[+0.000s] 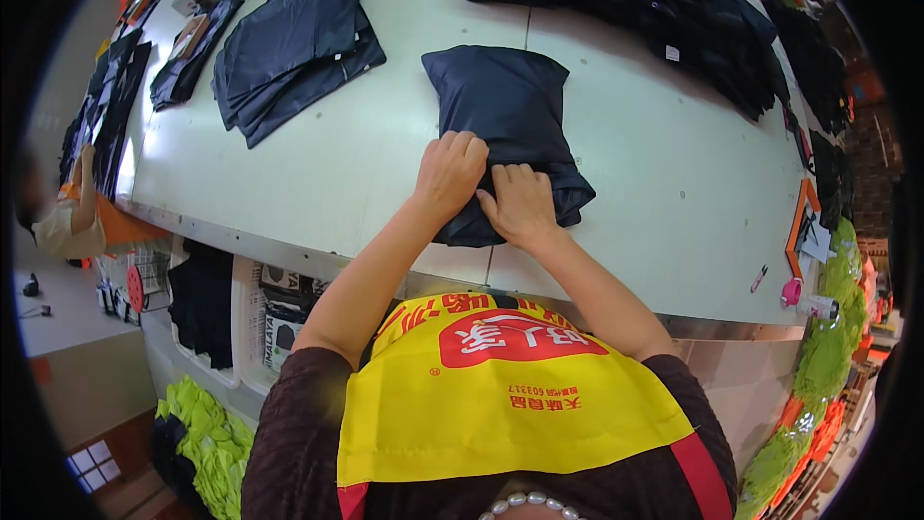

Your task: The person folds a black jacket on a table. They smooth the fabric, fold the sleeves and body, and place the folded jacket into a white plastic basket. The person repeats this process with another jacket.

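A black folded garment (505, 101) lies on the pale table in front of me, its near end bunched into a fold. My left hand (450, 171) is closed on the left side of this fold, knuckles up and fingers curled into the cloth. Close beside it, my right hand (523, 204) grips the fold with bent fingers, its thumb toward the left hand. The fingertips of both hands are partly hidden in the dark cloth.
A fanned stack of flat black pieces (289, 48) lies to the left, and a large pile of black garments (626, 14) at the far right. Near the right edge are a pink-handled tool (791, 291) and an orange frame (801, 231). Another person's arm (85, 188) shows far left.
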The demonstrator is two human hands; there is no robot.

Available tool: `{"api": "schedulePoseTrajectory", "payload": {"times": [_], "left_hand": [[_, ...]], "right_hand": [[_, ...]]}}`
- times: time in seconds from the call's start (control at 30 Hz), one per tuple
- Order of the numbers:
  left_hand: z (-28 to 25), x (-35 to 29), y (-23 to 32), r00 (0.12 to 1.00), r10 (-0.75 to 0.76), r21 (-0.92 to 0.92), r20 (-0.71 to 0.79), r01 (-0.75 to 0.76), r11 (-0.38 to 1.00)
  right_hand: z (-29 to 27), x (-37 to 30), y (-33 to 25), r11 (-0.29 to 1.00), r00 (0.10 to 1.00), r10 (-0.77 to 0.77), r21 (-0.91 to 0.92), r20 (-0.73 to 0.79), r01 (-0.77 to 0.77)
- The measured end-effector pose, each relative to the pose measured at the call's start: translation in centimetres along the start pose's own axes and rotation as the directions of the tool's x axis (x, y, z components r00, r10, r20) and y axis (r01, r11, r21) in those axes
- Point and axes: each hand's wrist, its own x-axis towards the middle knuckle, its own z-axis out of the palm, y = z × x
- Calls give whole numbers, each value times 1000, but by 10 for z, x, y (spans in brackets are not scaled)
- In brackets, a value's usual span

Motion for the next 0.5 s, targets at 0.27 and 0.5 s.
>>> {"api": "schedulePoseTrajectory", "payload": {"times": [0.27, 0.5], "left_hand": [[-18, 5, -3, 995, 91, -146, 30, -86, 986], [-11, 16, 16, 990, -142, -202, -23, 135, 970]], "right_hand": [[-1, 19, 17, 981, 987, 148, 116, 69, -155], [7, 18, 18, 991, 996, 78, 111, -45, -72]]}}
